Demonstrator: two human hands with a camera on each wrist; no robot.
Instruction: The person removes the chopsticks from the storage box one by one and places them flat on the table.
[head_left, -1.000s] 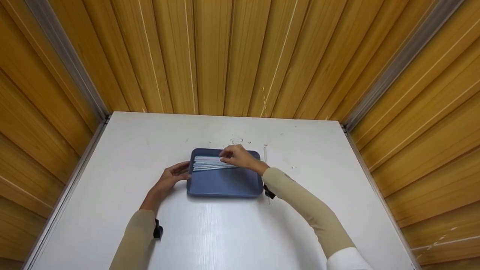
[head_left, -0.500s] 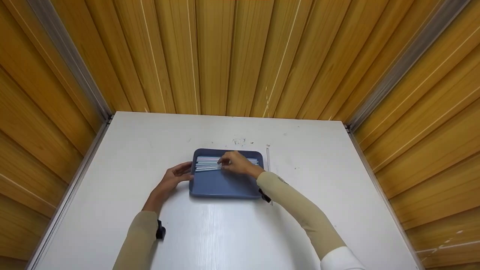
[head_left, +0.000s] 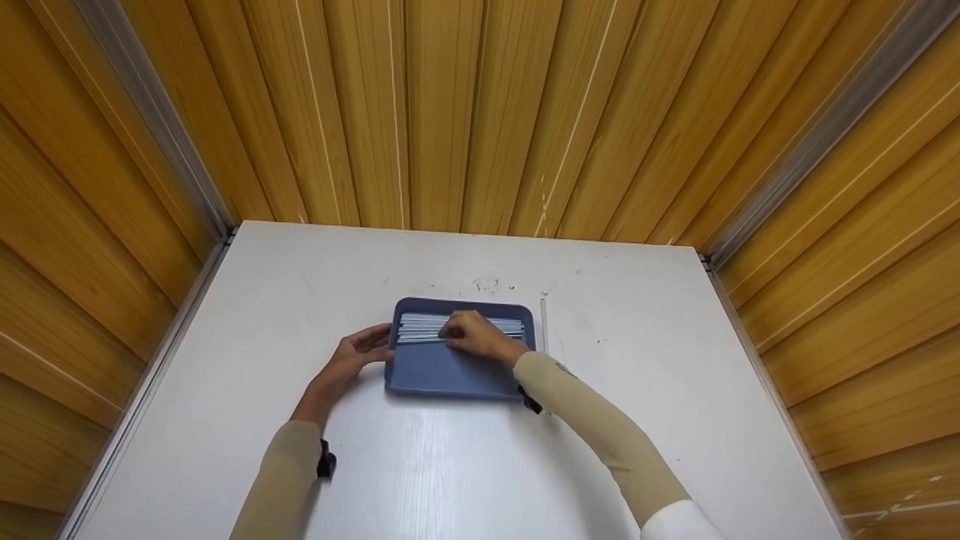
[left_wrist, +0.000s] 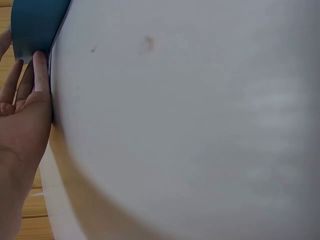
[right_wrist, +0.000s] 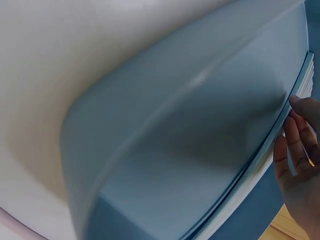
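A blue rectangular tray (head_left: 450, 379) lies on the white table, with a row of thin, pale blue and white straws (head_left: 420, 328) along its far side. My left hand (head_left: 352, 356) is at the tray's left side, fingers fairly straight, fingertips and thumb against the outer wall; the left wrist view shows this hand (left_wrist: 25, 115) by the tray's wall (left_wrist: 37, 25). Reaching in over the right rim, my right hand (head_left: 474, 334) pinches the nearest straw between thumb and fingertips. In the right wrist view, that hand (right_wrist: 300, 150) is at the front blue straw (right_wrist: 265, 150). It covers the middle of the row.
A thin clear strip (head_left: 544, 322) lies on the white table (head_left: 420, 465) close to the tray's right side. Small dark marks (head_left: 486, 285) show on the tabletop behind the tray. Wood-patterned panels (head_left: 435, 112) enclose the table at the back and both sides.
My right hand has come down from above the far side of the row to its near edge, uncovering the straws' right ends. The left hand stays at the tray's left side.
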